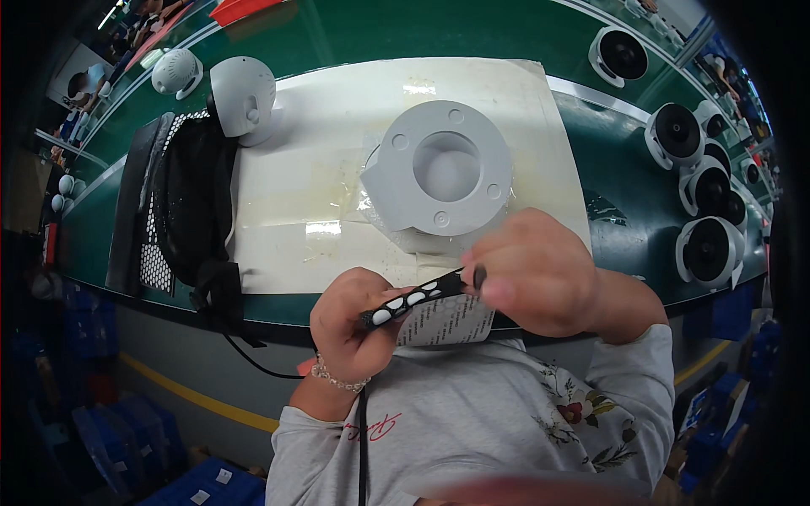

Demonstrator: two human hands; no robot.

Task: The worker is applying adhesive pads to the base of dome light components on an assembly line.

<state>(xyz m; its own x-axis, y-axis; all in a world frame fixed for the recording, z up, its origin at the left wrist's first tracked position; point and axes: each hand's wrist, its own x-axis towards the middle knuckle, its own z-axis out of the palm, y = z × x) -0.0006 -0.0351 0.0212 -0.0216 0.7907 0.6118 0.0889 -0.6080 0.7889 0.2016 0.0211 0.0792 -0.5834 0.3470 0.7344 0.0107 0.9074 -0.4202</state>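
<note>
My left hand (354,325) is closed round one end of a sheet of black die-cut pads (415,302). Its black face has white oval gaps, and its white backing paper (451,322) with rows of small print curls downward. At the sheet's other end, my right hand (540,274) pinches a small dark piece (479,275); whether it is separate from the sheet I cannot tell. Just beyond both hands, a white ring-shaped base (396,181) lies flat, with round recesses in its face and a large central opening. Clear plastic film shows beneath it.
A cream board (295,181) covers the middle of the green bench. At left stand a white fan-like unit (243,97), a smaller white one (177,72) and a black mesh bag (198,185). Several white units with black fronts (707,251) line the right side. A red tray (245,8) sits far back.
</note>
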